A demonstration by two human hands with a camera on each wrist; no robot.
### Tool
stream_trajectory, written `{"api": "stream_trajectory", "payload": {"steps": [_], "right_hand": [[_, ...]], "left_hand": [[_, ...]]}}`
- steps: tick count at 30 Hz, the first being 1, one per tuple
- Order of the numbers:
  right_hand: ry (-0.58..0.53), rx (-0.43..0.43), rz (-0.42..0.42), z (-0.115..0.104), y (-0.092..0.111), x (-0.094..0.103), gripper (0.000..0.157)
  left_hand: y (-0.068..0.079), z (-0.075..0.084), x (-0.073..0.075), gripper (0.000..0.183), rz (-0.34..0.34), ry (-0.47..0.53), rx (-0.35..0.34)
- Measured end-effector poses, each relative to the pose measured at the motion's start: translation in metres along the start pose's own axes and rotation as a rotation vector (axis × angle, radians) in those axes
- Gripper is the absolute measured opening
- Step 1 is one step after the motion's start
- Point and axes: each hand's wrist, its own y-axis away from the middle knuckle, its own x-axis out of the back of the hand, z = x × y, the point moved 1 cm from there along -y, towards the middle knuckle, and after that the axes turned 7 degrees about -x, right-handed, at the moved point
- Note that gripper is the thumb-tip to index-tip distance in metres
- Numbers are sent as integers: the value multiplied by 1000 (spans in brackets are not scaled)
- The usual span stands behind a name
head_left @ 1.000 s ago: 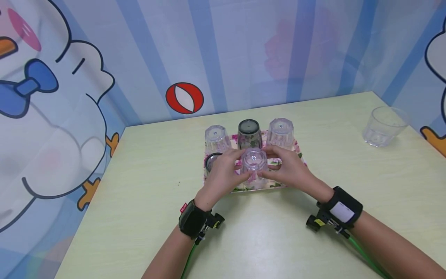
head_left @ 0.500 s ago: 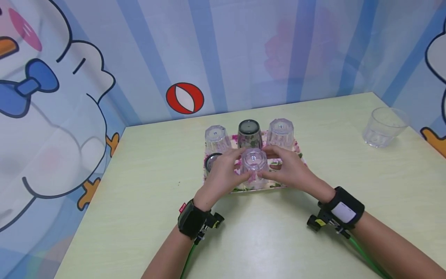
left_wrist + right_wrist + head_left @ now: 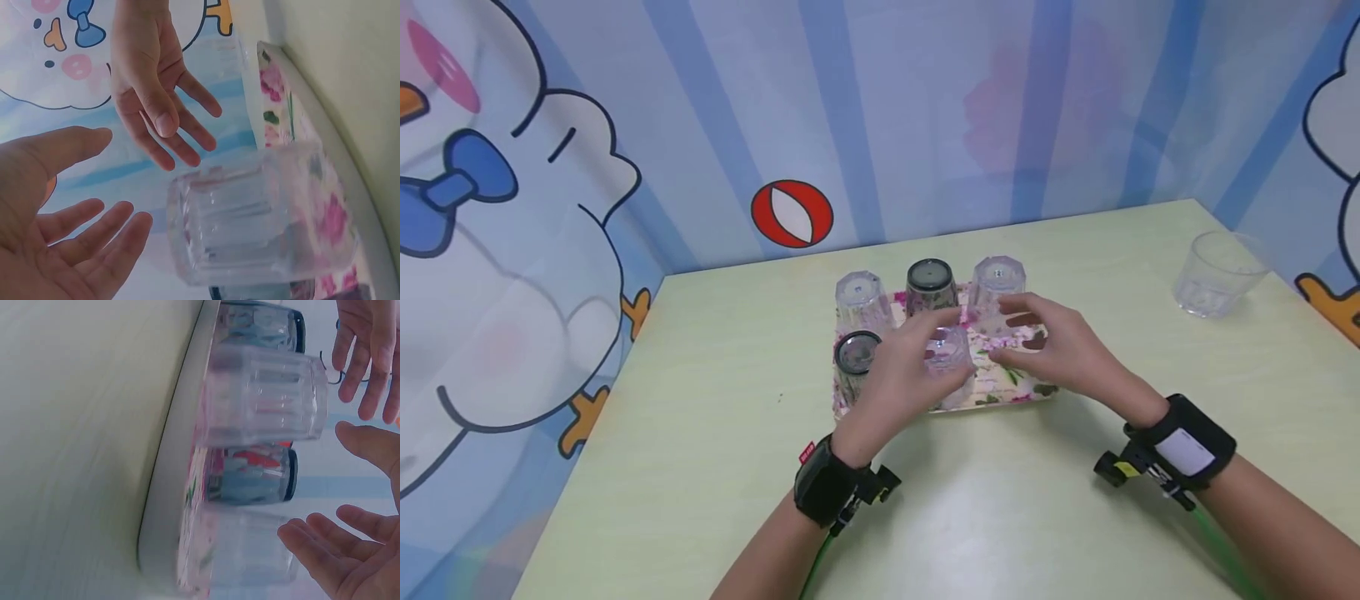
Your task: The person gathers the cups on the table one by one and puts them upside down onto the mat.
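A clear tumbler stands upside down at the front middle of the flowered tray. My left hand hovers just over and in front of it, partly covering it in the head view. In the left wrist view, space shows between those loosely spread fingers and the clear tumbler. To its right, my right hand is held off the glass, thumb and fingers parted around nothing. Right of that tumbler, the tray's flowered surface shows. A dark tumbler sits upside down at the tray's front left, partly behind my left hand.
Along the tray's back row stand a clear tumbler, a dark tumbler and another clear tumbler, all inverted. A wide clear glass stands upright at the table's right. The patterned wall rises behind the table.
Both hands have let go of the clear front tumbler, which stays in place on the tray. My right hand has drawn away to the right; my left hand has lifted slightly.
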Motion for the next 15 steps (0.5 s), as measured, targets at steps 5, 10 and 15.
{"api": "stream_trajectory", "payload": {"steps": [5,10,15], "right_hand": [[40,-31,31,16,8,16,66],[93,-53,77,32,14,30,65],[136,-51,126,48,23,43,63]], "left_hand": [[-5,5,-15,60,-39,41,-31],[-16,12,-29,63,-74,50,-58],[-30,22,-43,62,-92,24,-112]]}}
